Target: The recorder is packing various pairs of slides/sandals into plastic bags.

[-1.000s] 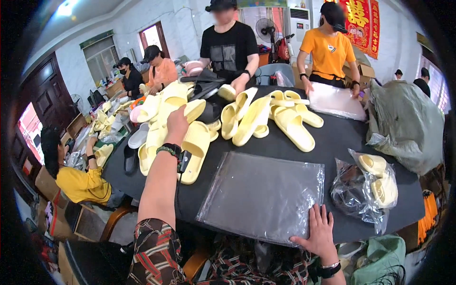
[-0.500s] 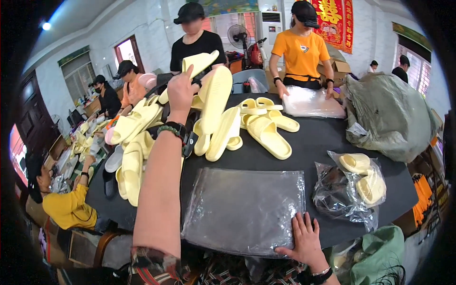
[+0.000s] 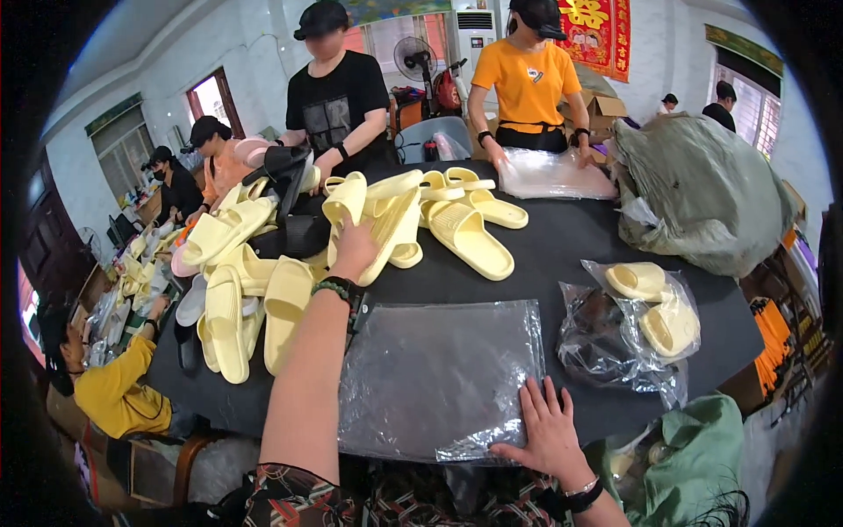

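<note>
My left hand (image 3: pixel 355 249) reaches into a heap of pale yellow slide slippers and grips the near end of one yellow slipper (image 3: pixel 342 198); its fingers are partly hidden. Another yellow slipper (image 3: pixel 288 307) lies beside my left forearm. A pair of slippers (image 3: pixel 470 241) rests to the right of that hand. My right hand (image 3: pixel 551 429) lies flat, fingers spread, on the right edge of a stack of clear plastic bags (image 3: pixel 430 378) in front of me. It holds nothing.
Bagged yellow slippers (image 3: pixel 669 332) lie at the right on the black table (image 3: pixel 562 255). A large grey-green sack (image 3: pixel 702 193) stands behind them. Across the table, a person in black (image 3: pixel 338 105) handles dark slippers; one in orange (image 3: pixel 531 92) holds clear bags (image 3: pixel 558 174).
My left hand has come down from above the heap, where it was at a raised slipper, and now grips a lower one. My right hand stays on the bags. The view has shifted slightly.
</note>
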The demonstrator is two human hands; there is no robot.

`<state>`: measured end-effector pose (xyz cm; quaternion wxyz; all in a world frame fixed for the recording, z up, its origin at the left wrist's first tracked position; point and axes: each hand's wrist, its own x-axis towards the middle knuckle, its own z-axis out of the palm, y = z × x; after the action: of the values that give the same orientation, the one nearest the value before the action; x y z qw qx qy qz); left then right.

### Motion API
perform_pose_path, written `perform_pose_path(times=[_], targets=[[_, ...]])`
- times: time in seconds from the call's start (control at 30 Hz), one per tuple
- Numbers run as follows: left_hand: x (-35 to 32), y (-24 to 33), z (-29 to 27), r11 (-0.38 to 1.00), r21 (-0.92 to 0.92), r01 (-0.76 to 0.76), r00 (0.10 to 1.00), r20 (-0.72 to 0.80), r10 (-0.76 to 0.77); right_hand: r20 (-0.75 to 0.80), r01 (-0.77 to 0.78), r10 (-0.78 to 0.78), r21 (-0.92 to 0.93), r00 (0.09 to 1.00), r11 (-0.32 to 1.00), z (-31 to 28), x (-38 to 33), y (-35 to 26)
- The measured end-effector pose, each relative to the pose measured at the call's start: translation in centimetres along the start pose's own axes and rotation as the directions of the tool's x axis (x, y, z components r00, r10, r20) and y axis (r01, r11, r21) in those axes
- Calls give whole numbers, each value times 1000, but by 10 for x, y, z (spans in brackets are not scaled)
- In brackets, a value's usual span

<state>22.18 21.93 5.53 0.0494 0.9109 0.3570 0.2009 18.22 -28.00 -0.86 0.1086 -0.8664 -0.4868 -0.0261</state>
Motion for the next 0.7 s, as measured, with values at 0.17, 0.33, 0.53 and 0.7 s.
perform_pose_path(times=[0.17, 0.33, 0.53, 0.7], targets=[[-94, 52, -29, 929, -88, -360, 931, -103, 351, -27, -8, 9, 21, 1000, 1000, 2, -3, 5], [-274, 100, -59, 806, -95, -585, 803, 76, 591, -65, 23, -19, 60, 998, 998, 2, 2, 7], [-323, 96, -11, 852, -139, -505, 832, 185, 523, -33, -7, 8, 31, 999, 1000, 7, 0, 13], [-327, 95, -4, 852, -142, -504, 839, 154, 522, 13, 100, -112, 360, 994, 928, -31, 0, 38]])
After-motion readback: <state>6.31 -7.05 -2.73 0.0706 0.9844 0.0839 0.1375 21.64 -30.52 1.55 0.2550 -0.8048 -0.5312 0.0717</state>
